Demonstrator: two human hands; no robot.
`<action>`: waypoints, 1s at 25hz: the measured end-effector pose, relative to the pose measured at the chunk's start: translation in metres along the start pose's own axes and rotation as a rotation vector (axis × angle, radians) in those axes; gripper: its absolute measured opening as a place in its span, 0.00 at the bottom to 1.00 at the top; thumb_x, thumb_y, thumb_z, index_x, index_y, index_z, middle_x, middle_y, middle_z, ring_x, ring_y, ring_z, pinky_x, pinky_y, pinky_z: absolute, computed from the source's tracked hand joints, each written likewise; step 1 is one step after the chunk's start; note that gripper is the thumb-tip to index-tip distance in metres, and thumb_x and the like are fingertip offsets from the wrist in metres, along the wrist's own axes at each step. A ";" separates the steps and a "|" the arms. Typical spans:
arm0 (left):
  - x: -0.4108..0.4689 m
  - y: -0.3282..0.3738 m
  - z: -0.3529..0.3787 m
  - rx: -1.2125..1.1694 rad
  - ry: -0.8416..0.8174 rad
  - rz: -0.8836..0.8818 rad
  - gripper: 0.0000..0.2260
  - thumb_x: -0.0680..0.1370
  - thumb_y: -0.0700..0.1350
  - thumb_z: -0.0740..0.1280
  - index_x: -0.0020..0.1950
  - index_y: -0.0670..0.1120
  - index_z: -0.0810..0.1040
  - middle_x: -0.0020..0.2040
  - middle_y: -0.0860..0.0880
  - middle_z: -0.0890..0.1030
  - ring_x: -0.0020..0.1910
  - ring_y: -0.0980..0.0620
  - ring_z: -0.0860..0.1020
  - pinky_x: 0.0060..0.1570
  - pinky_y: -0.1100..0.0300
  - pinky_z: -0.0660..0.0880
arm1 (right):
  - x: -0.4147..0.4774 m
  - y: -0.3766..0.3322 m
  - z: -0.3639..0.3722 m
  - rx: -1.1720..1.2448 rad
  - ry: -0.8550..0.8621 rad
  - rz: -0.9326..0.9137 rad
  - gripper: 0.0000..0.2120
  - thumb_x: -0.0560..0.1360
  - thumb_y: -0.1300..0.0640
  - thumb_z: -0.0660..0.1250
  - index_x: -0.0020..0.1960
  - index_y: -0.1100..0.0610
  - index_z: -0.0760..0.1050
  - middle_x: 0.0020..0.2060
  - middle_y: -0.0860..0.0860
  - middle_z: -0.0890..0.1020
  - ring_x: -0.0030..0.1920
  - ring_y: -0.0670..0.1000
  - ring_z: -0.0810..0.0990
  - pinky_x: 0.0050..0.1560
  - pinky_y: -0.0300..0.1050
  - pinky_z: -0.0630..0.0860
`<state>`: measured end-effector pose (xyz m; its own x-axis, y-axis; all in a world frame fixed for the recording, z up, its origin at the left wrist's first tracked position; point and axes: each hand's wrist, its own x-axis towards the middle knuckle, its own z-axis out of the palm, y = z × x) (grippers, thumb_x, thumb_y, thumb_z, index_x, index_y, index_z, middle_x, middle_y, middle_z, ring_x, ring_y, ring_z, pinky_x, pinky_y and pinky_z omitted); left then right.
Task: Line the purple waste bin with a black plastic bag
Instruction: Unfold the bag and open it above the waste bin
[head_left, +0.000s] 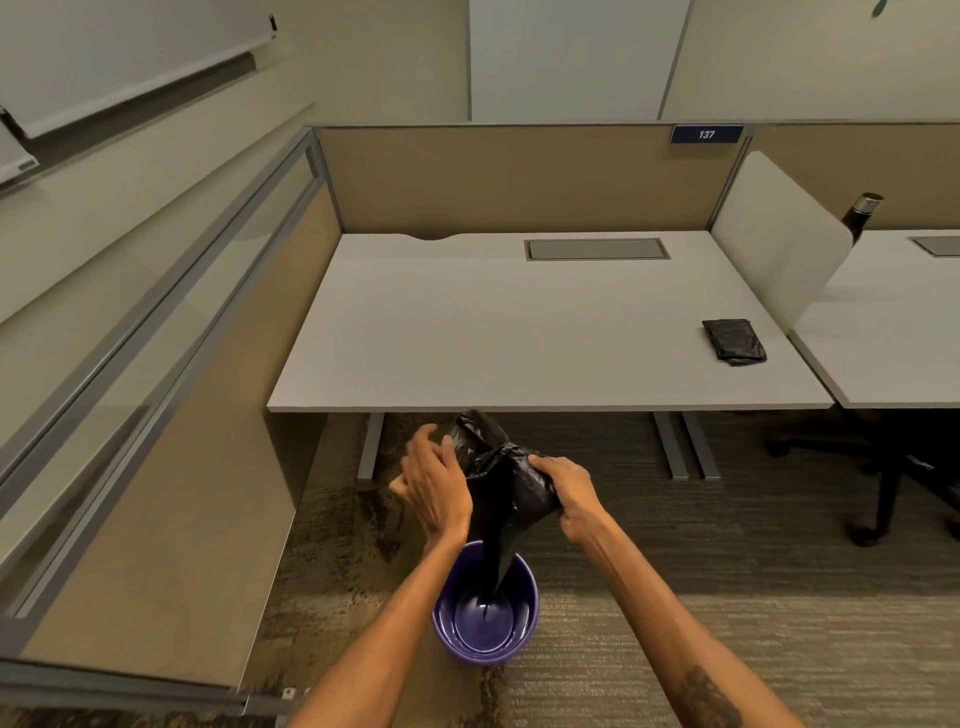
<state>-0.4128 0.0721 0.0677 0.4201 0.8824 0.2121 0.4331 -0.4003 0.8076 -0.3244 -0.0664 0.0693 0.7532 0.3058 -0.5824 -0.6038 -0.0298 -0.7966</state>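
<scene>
The purple waste bin (524, 618) stands on the carpet below my hands, its inside bare except for the tail of the bag. A crumpled black plastic bag (504, 488) hangs over it, its lower end dangling into the bin. My right hand (569, 491) is closed on the bag's right side. My left hand (434, 480) sits against the bag's left side with the fingers spread and the thumb on the plastic.
A white desk (519, 332) stands just beyond the bin, with a folded stack of black bags (735, 341) near its right edge. Cubicle partitions (171, 467) close the left side. An office chair (893, 467) sits under the neighbouring desk at right.
</scene>
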 end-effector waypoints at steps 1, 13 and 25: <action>-0.008 -0.006 -0.001 0.018 -0.060 0.134 0.08 0.84 0.50 0.60 0.58 0.49 0.75 0.39 0.53 0.78 0.39 0.52 0.77 0.55 0.49 0.73 | 0.000 0.004 0.003 0.036 0.011 0.030 0.08 0.76 0.56 0.71 0.52 0.61 0.80 0.45 0.57 0.85 0.43 0.53 0.82 0.40 0.46 0.78; -0.002 -0.015 0.004 -0.522 -0.480 -0.741 0.12 0.81 0.48 0.66 0.55 0.43 0.84 0.50 0.43 0.86 0.49 0.45 0.83 0.51 0.50 0.80 | -0.016 0.033 0.005 -0.445 -0.303 -0.244 0.06 0.75 0.53 0.73 0.50 0.55 0.84 0.45 0.50 0.87 0.46 0.49 0.85 0.46 0.41 0.79; -0.012 -0.011 -0.010 -0.589 -0.562 -0.656 0.07 0.79 0.41 0.68 0.52 0.47 0.85 0.49 0.43 0.87 0.52 0.42 0.85 0.58 0.43 0.80 | -0.034 0.031 0.033 -0.809 -0.081 -0.553 0.17 0.74 0.39 0.69 0.58 0.47 0.77 0.52 0.41 0.78 0.51 0.39 0.78 0.51 0.38 0.76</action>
<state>-0.4308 0.0685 0.0618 0.6191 0.5802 -0.5292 0.3165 0.4324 0.8443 -0.3773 -0.0466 0.0703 0.8374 0.5363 -0.1055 0.2120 -0.4966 -0.8417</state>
